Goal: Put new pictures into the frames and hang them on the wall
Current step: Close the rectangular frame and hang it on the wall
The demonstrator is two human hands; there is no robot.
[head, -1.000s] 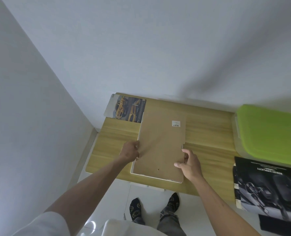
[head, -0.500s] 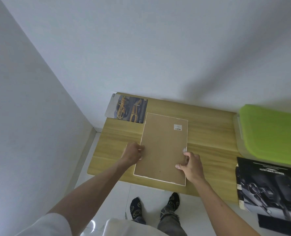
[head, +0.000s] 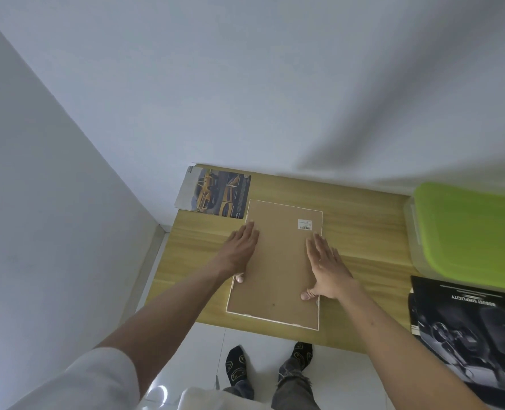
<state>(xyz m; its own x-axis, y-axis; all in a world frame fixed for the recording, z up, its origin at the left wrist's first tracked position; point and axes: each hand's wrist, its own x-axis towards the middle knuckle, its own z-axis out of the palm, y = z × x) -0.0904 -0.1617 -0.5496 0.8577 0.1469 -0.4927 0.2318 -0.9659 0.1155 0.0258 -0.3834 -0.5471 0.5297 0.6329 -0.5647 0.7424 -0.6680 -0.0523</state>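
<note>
Frame [head: 274,261] lies face-down on the table [head: 363,226] between both hands; left hand [head: 240,250] and right hand [head: 326,266] press flat, fingers straight, on its brown backing. Next, I judge, comes securing the back, then lifting it toward the wall.

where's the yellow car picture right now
In the head view, the yellow car picture lies flat at the far left corner of the table, beside the face-down frame.

White short sleeve [head: 97,377] on the left arm, both forearms bare; grey distressed jeans [head: 292,389], black socks [head: 235,365] with yellow print.
</note>
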